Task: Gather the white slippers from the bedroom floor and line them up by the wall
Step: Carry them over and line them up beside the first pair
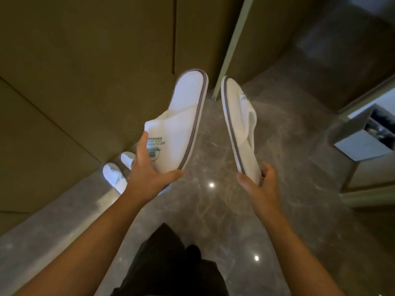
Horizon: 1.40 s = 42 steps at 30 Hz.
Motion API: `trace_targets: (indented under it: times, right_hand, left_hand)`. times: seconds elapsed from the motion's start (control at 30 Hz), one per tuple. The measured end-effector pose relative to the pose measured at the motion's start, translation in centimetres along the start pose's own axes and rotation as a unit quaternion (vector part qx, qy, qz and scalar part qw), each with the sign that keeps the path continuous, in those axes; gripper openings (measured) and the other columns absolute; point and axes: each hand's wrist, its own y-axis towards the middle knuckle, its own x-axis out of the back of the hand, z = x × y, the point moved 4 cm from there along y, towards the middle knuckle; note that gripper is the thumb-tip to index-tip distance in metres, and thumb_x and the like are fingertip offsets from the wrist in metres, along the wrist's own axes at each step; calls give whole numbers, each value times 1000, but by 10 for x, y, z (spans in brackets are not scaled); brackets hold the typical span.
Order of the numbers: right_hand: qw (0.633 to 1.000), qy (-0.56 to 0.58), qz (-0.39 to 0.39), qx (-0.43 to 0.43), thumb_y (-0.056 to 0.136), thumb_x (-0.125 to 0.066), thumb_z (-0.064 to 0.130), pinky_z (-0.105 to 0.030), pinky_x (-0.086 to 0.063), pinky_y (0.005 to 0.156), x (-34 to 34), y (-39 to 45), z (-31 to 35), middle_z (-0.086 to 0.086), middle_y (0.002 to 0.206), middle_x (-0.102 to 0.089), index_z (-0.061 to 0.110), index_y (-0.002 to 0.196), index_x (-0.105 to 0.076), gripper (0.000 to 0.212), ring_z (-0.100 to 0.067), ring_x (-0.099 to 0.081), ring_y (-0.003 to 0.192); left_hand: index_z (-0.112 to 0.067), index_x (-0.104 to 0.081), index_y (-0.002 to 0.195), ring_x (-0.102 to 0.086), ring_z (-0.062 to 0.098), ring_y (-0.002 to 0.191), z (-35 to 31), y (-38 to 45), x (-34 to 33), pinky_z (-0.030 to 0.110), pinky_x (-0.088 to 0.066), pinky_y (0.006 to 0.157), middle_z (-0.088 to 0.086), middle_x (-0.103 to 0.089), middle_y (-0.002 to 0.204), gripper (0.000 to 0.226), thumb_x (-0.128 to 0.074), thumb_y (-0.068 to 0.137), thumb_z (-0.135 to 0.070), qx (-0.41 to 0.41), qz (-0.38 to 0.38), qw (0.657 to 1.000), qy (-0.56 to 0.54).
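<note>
I hold one white slipper in each hand, both with grey edging, above the marble floor. My left hand (147,174) grips the toe end of the left slipper (181,116), which shows a printed logo and points heel away from me. My right hand (259,182) pinches the toe end of the right slipper (239,124), which is turned on its side. Two more white slippers (116,176) lie side by side on the floor at the foot of the beige wall (64,82), partly hidden behind my left hand.
Glossy grey marble floor (213,210) runs ahead. A pale door frame edge (230,45) stands beyond the slippers. At the right is a cabinet with an open drawer or box (363,133). My dark trousers (171,263) show below.
</note>
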Motion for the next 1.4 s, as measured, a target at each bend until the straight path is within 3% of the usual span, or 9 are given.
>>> trace_targets:
  times: [0.2,0.37,0.47,0.57,0.73,0.87,1.03,1.17,1.4]
  right_hand:
    - [998,-8,61,19,64,-75,22,-1,-41,51,-45,130,12,20,93,-43,31,105,-34,59,2,-49,83]
    - [996,-5,87,-13,63,-75,23,-16,-45,63,-84,227,4,5,105,-49,26,111,-40,60,-10,-54,93]
    - [994,-16,106,-37,65,-75,20,-12,-47,54,-97,273,-12,7,99,-50,20,112,-41,58,-10,-55,91]
    - [991,-30,121,-54,66,-75,18,-13,-48,58,-114,322,-43,6,99,-51,17,110,-42,55,-11,-55,90]
    - [984,-33,151,-88,66,-74,14,-3,-43,50,-154,399,-126,-3,100,-55,16,106,-45,50,-8,-55,87]
    - [981,-70,171,-61,62,-77,16,-9,-48,53,-191,451,-211,10,88,-56,33,83,-49,39,-10,-59,82]
    - [975,-106,191,-46,57,-79,15,-45,-55,73,-244,497,-330,7,93,-56,17,101,-51,53,-19,-60,87]
    - [971,-119,202,-40,52,-80,27,-46,-55,80,-292,537,-418,21,96,-48,30,108,-44,66,-15,-56,94]
    - [976,-146,161,-19,50,-80,34,-44,-50,90,-344,609,-523,9,113,-47,26,117,-42,77,-15,-49,104]
  left_hand:
    - [-26,-4,139,-32,26,127,28,89,-17,51,-35,104,10,-31,140,110,-80,59,-19,93,-69,993,29]
    - [-29,-3,138,-32,29,127,58,179,-37,52,-35,103,10,-31,140,113,-80,55,-30,163,-75,983,29]
    - [-33,-4,137,-31,25,127,75,219,-52,50,-36,101,5,-29,141,114,-74,48,-40,191,-72,979,27]
    - [-33,-6,137,-33,25,124,109,257,-74,48,-37,100,3,-32,139,114,-75,46,-41,214,-78,973,41]
    - [-37,-5,136,-37,29,123,206,301,-122,47,-38,97,8,-33,140,120,-80,43,-43,287,-99,950,80]
    - [-34,-4,137,-35,30,126,296,331,-172,50,-38,101,8,-31,143,120,-73,40,-46,308,-116,942,71]
    - [-31,-3,138,-33,33,128,422,368,-236,54,-35,103,10,-30,145,117,-75,46,-41,317,-128,935,90]
    - [-27,-4,139,-30,35,128,516,408,-282,56,-30,105,12,-28,145,115,-81,54,-31,288,-124,940,131]
    - [-26,-2,140,-29,37,128,621,471,-343,55,-26,107,14,-28,146,120,-81,51,-40,269,-93,938,199]
